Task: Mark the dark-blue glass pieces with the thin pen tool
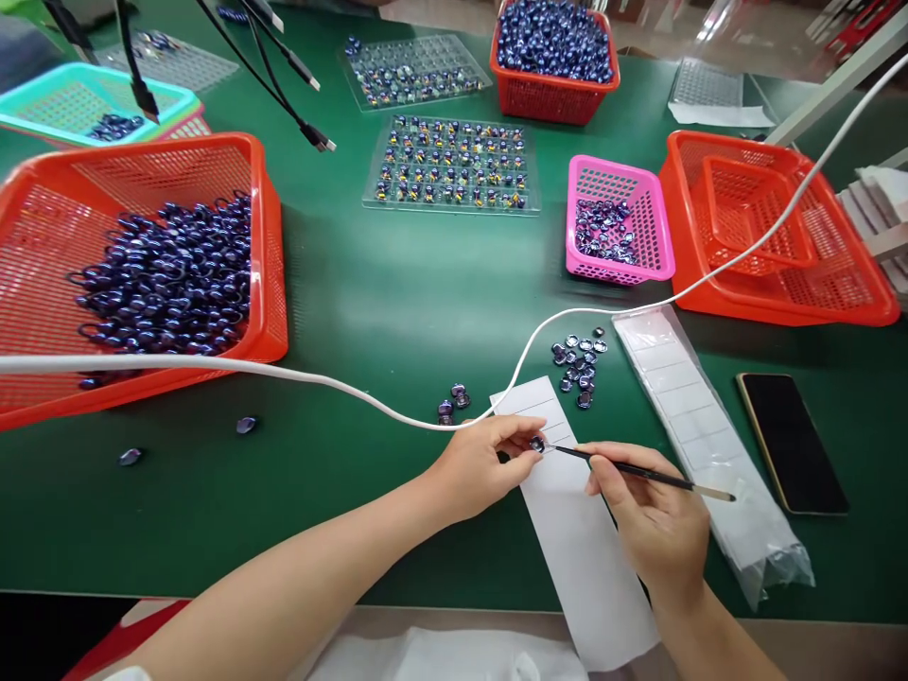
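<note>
We see the left hand (pixel 479 468) with its grip pinching a small shiny bead (pixel 537 444) between thumb and fingertips, over the upper part of the paper strip (pixel 567 549); the right hand (pixel 659 530) has its grip closed round a thin brush (pixel 638 469), whose tip meets the bead. The bead looks slick and shows little edge to hold, so we judge that a firm push from the brush could pop it out and send it rolling over the worktop (pixel 340 284). The white cable (pixel 383 404) runs close by the left fingers, and if it snagged, it could jog the hand or sweep away the loose beads (pixel 585 357) beyond the paper. Around us stand the containers: a large red basket (pixel 271 246) on the left with a heap of dark looped pieces, a turquoise basket (pixel 49 99) behind it with a few more, a red basket at the back (pixel 546 102) filled to the brim, and a pink basket (pixel 610 270) with small pieces in its bottom. The wide red basket (pixel 780 303) holds smaller red ones, while the near clear tray (pixel 372 194) carries neat rows of pieces.
</note>
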### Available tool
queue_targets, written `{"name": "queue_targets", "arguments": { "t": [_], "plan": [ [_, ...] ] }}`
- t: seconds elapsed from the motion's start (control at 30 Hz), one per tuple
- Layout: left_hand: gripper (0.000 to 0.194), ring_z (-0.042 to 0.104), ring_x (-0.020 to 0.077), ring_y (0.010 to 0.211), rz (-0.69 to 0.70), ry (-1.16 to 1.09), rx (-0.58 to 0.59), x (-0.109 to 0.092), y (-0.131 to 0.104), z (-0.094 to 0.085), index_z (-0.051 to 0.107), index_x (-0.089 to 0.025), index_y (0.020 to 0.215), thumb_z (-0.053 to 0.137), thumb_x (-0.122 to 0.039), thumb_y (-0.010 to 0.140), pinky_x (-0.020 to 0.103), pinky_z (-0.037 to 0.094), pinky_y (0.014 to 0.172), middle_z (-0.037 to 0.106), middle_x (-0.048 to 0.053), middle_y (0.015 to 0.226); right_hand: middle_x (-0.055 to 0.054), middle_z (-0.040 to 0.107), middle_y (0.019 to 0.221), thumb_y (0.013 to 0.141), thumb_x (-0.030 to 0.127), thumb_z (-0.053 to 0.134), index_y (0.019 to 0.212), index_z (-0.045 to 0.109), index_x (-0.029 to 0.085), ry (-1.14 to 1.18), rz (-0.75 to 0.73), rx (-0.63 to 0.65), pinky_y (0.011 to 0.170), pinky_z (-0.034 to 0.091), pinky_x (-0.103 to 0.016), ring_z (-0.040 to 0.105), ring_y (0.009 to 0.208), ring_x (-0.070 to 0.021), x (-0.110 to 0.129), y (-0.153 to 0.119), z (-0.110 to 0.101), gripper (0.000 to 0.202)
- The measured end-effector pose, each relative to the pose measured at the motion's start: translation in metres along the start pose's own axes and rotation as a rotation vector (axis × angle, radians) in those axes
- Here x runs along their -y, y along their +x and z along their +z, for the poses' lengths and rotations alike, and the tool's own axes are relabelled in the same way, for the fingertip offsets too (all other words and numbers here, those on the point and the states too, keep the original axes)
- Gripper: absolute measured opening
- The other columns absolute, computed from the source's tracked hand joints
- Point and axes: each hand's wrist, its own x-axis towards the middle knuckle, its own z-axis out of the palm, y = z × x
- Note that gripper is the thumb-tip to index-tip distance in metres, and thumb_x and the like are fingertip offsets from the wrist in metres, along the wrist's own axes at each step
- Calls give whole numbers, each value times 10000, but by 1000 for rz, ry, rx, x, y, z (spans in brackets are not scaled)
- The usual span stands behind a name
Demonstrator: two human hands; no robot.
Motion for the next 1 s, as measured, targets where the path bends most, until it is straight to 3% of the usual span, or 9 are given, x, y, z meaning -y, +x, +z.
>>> {"name": "queue_targets", "arguments": {
  "t": [0.07, 0.27, 0.73, 1.0],
  "plan": [
    [368, 722, 192, 914, -23, -55, -6, -1, 0, 0, 673, -147, 1155, 696, -169, 788, 322, 606, 855, 744, 94, 1059, -48, 740, 906, 921, 265, 671, 1013, 738, 236, 15, -3, 1, 586, 593, -272, 664, 599, -142, 0, 0, 0, 117],
    [162, 722, 174, 808, -46, -51, 6, -6, 1, -1, 708, -145, 946, 699, -169, 786, 285, 601, 767, 758, 66, 914, -54, 735, 871, 921, 279, 673, 1006, 740, 233, 22, 7, -8, 575, 595, -283, 666, 599, -153, 2, -1, -2, 117],
    [265, 737, 182, 827, -74, 42, -20, -2, 0, 0, 767, -182, 1035, 699, -225, 782, 287, 599, 810, 782, 41, 954, -30, 721, 897, 931, 212, 661, 1048, 722, 248, -26, -42, 33, 630, 570, -290, 664, 645, -147, -6, -3, 1, 137],
    [237, 737, 171, 773, -5, 32, -24, -4, 0, 0, 773, -156, 1001, 701, -188, 777, 256, 601, 744, 788, 49, 915, -33, 722, 900, 937, 202, 659, 1057, 716, 245, -58, -65, 42, 614, 569, -275, 661, 628, -133, -7, -3, 1, 141]
  ]
}}
